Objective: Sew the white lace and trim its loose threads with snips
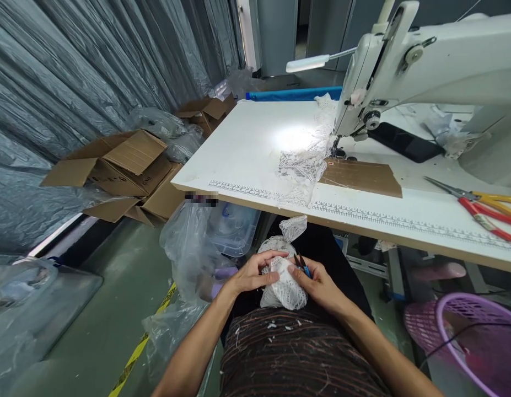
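Bunched white lace [287, 291] rests over my lap, below the table's front edge. My left hand [255, 274] is closed on its left side, thumb on top and fingers behind. On the other side my right hand [320, 284] pinches the lace between thumb and fingers. Small blue-handled thread snips [304, 266] are also held in that hand, their dark blades pointing up and slightly apart. Another stretch of lace [299, 168] lies on the tabletop and reaches back beside the sewing machine's needle area.
The white sewing machine [437, 60] stands on the white table [238, 149]. Scissors with red and yellow handles [482, 207], brown cardboard [362, 177] and a dark phone-like slab [405, 142] lie there. A purple basket [441, 314] is at right, an open carton [127, 171] at left.
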`<control>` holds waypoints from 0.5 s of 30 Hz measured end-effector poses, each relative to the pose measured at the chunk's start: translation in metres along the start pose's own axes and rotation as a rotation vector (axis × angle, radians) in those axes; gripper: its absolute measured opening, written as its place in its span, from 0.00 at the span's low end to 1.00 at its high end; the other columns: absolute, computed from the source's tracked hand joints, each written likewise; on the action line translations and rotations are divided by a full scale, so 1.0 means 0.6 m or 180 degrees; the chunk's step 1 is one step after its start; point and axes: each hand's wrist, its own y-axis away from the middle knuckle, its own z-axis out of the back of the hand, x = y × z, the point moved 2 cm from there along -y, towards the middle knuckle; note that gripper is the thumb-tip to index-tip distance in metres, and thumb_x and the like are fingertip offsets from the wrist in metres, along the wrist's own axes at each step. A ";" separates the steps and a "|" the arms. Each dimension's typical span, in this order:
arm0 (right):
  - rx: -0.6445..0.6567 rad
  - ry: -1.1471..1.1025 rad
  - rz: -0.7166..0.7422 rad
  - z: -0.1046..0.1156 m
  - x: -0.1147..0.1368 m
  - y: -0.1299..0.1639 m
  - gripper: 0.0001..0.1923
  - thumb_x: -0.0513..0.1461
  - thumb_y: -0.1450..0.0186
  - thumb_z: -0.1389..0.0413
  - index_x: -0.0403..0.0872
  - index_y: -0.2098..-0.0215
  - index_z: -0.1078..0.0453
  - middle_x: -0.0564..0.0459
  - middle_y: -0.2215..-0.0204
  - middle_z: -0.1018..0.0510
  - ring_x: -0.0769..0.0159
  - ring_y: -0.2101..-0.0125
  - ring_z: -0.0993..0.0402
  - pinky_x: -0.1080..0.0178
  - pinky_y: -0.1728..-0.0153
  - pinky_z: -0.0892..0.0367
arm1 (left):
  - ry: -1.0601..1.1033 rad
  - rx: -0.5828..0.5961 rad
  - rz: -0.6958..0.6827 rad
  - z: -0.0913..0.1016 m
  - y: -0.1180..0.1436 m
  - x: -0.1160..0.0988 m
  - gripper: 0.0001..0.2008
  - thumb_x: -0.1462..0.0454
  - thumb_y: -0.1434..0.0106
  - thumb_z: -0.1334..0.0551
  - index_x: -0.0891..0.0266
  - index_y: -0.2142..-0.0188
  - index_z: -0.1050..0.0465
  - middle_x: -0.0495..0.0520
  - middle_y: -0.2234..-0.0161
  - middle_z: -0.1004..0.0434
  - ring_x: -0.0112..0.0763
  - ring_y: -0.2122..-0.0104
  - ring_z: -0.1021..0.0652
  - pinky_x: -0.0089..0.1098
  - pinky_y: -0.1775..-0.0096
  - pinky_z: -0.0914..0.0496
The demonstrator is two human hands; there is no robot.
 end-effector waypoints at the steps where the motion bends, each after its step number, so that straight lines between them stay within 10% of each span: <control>1: -0.0120 0.0202 0.0067 0.007 -0.007 -0.004 0.21 0.53 0.35 0.47 0.44 0.63 0.26 0.55 0.74 0.29 0.70 0.76 0.37 0.67 0.74 0.39 | 0.0036 -0.0069 0.0090 0.005 -0.005 0.012 0.35 0.48 0.43 0.35 0.64 0.42 0.36 0.60 0.58 0.23 0.39 0.61 0.22 0.35 0.59 0.29; 8: -0.1746 0.2233 0.0987 0.054 -0.006 -0.018 0.15 0.47 0.35 0.47 0.47 0.57 0.25 0.46 0.64 0.25 0.59 0.64 0.28 0.60 0.64 0.32 | -0.1729 -0.1231 -0.0258 0.036 -0.060 0.027 0.24 0.56 0.47 0.30 0.59 0.51 0.27 0.61 0.47 0.30 0.46 0.45 0.31 0.47 0.43 0.39; 15: -0.1841 0.1801 0.1465 0.062 0.069 -0.011 0.12 0.42 0.33 0.50 0.46 0.60 0.27 0.50 0.71 0.24 0.65 0.72 0.29 0.64 0.70 0.34 | -0.0901 -0.1784 -0.0524 -0.008 -0.103 -0.022 0.18 0.56 0.42 0.34 0.64 0.57 0.29 0.57 0.61 0.22 0.35 0.62 0.22 0.35 0.59 0.29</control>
